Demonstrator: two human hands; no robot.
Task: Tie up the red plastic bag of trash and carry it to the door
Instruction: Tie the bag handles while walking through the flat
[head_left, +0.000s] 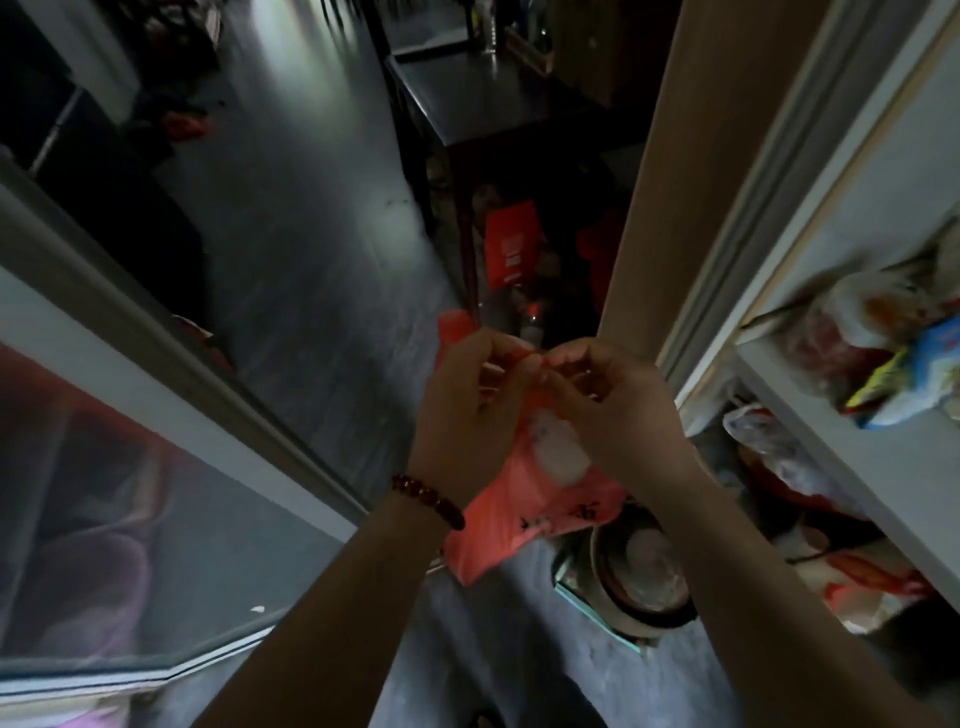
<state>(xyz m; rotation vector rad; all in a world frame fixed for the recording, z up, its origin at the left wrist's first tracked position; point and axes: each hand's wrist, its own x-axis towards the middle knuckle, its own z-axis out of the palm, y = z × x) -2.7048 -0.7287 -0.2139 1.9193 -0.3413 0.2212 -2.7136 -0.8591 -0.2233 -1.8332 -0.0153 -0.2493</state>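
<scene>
The red plastic bag (524, 514) hangs in front of me in the head view, bulging with pale trash inside and dark print on its side. My left hand (465, 410), with a bead bracelet on the wrist, pinches one of the bag's top handles. My right hand (613, 400) pinches the other handle right beside it, fingertips almost touching at the bag's top. A loose red flap sticks up behind my left hand. Both hands hold the bag off the floor.
A white shelf unit (852, 431) with bags of food stands at the right. A round pot (639, 582) sits on the floor below the bag. A dark table (483, 98) with red clutter under it lies ahead. A glass-fronted cabinet (130, 467) lines the left. Grey floor (311, 218) runs ahead.
</scene>
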